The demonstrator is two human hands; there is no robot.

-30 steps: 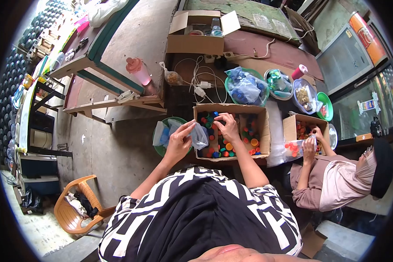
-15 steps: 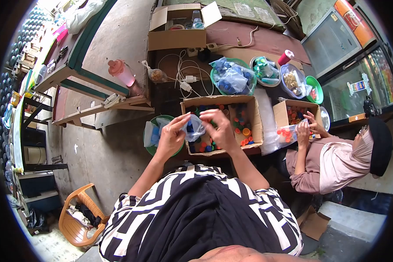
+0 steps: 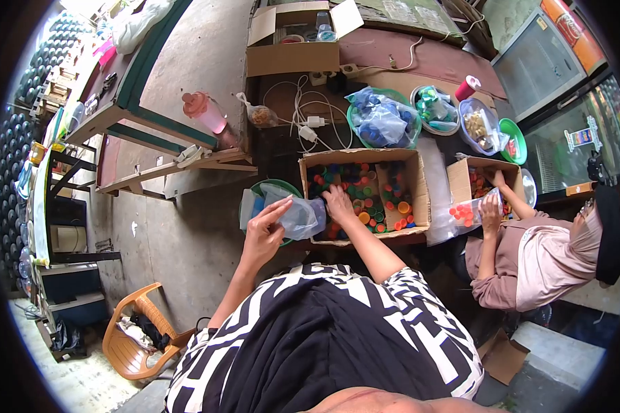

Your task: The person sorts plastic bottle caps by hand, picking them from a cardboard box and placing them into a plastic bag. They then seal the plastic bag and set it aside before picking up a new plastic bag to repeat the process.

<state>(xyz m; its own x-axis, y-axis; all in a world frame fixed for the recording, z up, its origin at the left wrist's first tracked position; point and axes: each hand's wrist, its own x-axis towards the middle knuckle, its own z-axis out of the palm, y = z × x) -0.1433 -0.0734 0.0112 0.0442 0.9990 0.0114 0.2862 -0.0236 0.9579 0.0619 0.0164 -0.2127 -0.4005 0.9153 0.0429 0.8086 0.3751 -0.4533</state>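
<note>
My left hand [image 3: 265,227] is closed on the edge of a clear plastic bag [image 3: 300,217], with its index finger pointing out. The bag hangs over a green basin [image 3: 293,186] that has blue things and plastic in it. My right hand [image 3: 339,205] reaches down into a cardboard box [image 3: 420,165] of loose bottle caps [image 3: 365,195], coloured red, orange, green and blue. Its fingertips are hidden among the caps, so whether it grips any cannot be told.
A co-worker [image 3: 530,255] at the right holds a bag of orange caps [image 3: 465,213] and reaches into a smaller box [image 3: 459,180]. Behind the boxes stand a basin of bagged blue caps [image 3: 382,120], other bowls and white cables [image 3: 302,113]. A plastic chair [image 3: 127,344] stands at lower left.
My right hand has moved from beside the bag down into the caps in the box. My left hand still holds the bag. The co-worker's one hand has gone into the smaller box.
</note>
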